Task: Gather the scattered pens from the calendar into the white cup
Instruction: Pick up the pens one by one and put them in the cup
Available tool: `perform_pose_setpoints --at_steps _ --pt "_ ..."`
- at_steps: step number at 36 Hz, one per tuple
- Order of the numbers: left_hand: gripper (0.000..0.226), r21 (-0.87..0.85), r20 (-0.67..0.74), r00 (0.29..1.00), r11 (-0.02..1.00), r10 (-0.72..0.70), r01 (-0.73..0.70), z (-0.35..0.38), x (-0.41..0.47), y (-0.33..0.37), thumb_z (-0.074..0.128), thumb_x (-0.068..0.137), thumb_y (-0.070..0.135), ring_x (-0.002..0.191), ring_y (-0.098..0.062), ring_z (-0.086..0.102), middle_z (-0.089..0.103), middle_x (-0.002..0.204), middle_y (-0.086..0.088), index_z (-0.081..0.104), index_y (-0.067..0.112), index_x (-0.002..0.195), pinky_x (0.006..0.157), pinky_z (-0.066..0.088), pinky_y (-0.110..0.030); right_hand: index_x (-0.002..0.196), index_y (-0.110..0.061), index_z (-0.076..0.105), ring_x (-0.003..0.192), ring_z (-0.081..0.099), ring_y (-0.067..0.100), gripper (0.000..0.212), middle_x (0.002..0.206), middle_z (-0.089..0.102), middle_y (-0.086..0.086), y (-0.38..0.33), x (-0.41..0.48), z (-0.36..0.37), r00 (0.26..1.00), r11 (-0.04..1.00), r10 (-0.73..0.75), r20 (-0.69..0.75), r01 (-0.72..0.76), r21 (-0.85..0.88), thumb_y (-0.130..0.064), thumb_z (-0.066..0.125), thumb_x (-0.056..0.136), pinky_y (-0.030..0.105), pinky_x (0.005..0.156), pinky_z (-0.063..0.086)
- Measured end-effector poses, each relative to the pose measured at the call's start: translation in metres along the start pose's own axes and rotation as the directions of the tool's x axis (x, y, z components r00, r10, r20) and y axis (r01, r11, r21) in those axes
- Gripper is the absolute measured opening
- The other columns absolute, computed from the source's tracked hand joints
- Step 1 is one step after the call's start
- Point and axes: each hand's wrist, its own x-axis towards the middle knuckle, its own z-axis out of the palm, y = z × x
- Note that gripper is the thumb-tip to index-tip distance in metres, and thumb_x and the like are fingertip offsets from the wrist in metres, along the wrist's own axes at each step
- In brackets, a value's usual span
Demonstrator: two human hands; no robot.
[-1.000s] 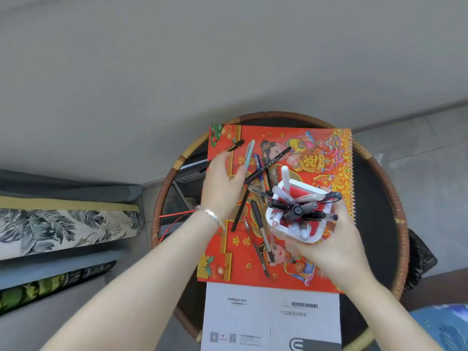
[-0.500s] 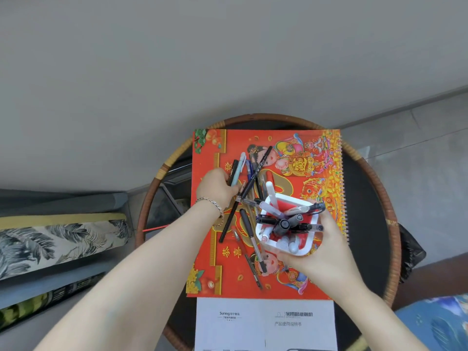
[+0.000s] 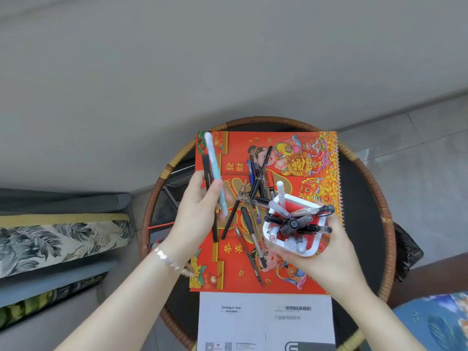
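A red calendar (image 3: 283,277) with gold figures lies on a round table. My left hand (image 3: 200,211) is raised over the calendar's left edge, shut on a light blue pen (image 3: 214,168) and a black pen (image 3: 207,171) held upright together. My right hand (image 3: 319,252) grips the white cup (image 3: 286,245), tilted toward me above the calendar's right half and stuffed with several pens and markers. Several more pens (image 3: 255,188) lie crossed in a loose pile on the middle of the calendar, just left of the cup.
The round table (image 3: 364,198) has a dark top and a woven rattan rim. A white printed booklet (image 3: 266,320) lies at its near edge, below the calendar. A leaf-patterned cushion (image 3: 60,241) sits to the left, a blue patterned fabric (image 3: 440,323) at the bottom right.
My left hand closed on the light blue and black pens and lifted them off the calendar, swinging them upright to the left. The cup stays in my right hand.
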Motion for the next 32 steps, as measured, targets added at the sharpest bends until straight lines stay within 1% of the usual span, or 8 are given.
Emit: perform_pose_setpoints --at_steps 6,14,17,22,25,27,29,32 --pt "0.009 -0.054 0.132 0.991 0.999 0.012 -0.005 -0.011 -0.050 0.013 0.049 0.092 0.018 0.045 -0.003 0.041 0.053 0.054 0.009 0.055 0.014 0.099 0.042 0.033 -0.014 0.104 -0.047 0.050 0.099 0.064 0.008 0.066 0.107 0.066 -0.011 0.002 -0.013 0.002 1.000 0.999 -0.022 0.014 0.022 0.034 -0.037 0.088 0.051 0.044 0.083 0.055" --pt "0.011 -0.274 0.157 0.985 0.961 0.070 -0.024 0.013 -0.084 0.013 0.048 0.088 -0.005 0.048 -0.004 0.047 0.074 0.091 -0.005 0.047 0.006 0.092 0.042 0.031 -0.010 0.111 -0.042 0.051 0.104 0.063 0.008 0.072 0.113 0.065 -0.011 -0.003 -0.028 0.008 0.996 0.994 -0.086 0.017 0.085 0.074 -0.035 0.090 0.051 0.047 0.086 0.054" --pt "0.015 -0.220 0.152 0.984 0.974 0.087 -0.052 0.027 -0.089 0.001 0.049 0.086 -0.012 0.055 0.010 0.055 0.070 0.078 0.017 0.053 -0.008 0.100 0.052 0.041 -0.003 0.101 -0.049 0.049 0.096 0.062 0.000 0.068 0.103 0.066 -0.018 -0.004 -0.036 0.008 0.994 0.993 -0.106 0.000 0.106 0.056 -0.026 0.089 0.052 0.041 0.080 0.055" --pt "0.014 -0.066 -0.040 0.992 0.991 0.116 -0.118 0.041 -0.093 -0.019 0.072 0.072 0.012 0.095 0.008 0.050 0.049 0.101 0.019 0.063 0.021 0.078 0.085 0.042 -0.012 0.101 -0.052 0.047 0.097 0.060 0.000 0.071 0.106 0.065 -0.012 0.002 -0.043 0.005 0.990 0.990 -0.139 0.001 0.139 0.019 -0.018 0.088 0.053 0.025 0.072 0.049" --pt "0.011 -0.010 -0.026 0.997 0.997 0.070 -0.070 0.044 -0.096 -0.016 0.071 0.067 0.017 0.102 -0.008 0.048 0.042 0.101 0.015 0.062 0.018 0.072 0.089 0.044 -0.024 0.107 -0.043 0.049 0.099 0.064 0.011 0.071 0.108 0.065 -0.010 0.006 -0.046 0.003 0.989 0.989 -0.148 -0.005 0.148 0.015 -0.030 0.087 0.049 0.038 0.078 0.054" --pt "0.026 0.020 0.024 0.999 0.999 0.048 -0.049 0.045 -0.098 -0.012 0.070 0.075 0.009 0.103 -0.011 0.048 0.040 0.106 0.013 0.058 0.032 0.078 0.081 0.046 -0.014 0.109 -0.040 0.050 0.099 0.065 0.014 0.071 0.108 0.066 -0.008 0.010 -0.047 0.002 0.989 0.988 -0.149 -0.001 0.149 0.037 -0.036 0.085 0.047 0.045 0.081 0.054" --pt "0.042 0.020 0.097 0.995 0.999 0.035 -0.037 0.043 -0.102 -0.008 0.061 0.083 0.006 0.099 0.010 0.047 0.039 0.113 0.011 0.049 0.045 0.093 0.073 0.041 0.000 0.110 -0.037 0.051 0.100 0.066 0.015 0.073 0.109 0.068 -0.005 0.014 -0.047 0.001 0.989 0.985 -0.146 0.003 0.145 0.090 -0.039 0.085 0.046 0.049 0.084 0.054" --pt "0.049 0.028 0.164 0.986 1.000 -0.008 0.004 0.036 -0.106 -0.010 0.047 0.089 0.005 0.082 0.005 0.046 0.042 0.098 0.009 0.044 0.044 0.119 0.070 0.046 -0.013 0.112 -0.031 0.054 0.103 0.066 0.017 0.074 0.109 0.070 -0.003 0.019 -0.048 -0.002 0.988 0.973 -0.152 -0.019 0.153 0.171 -0.035 0.088 0.047 0.053 0.091 0.051"
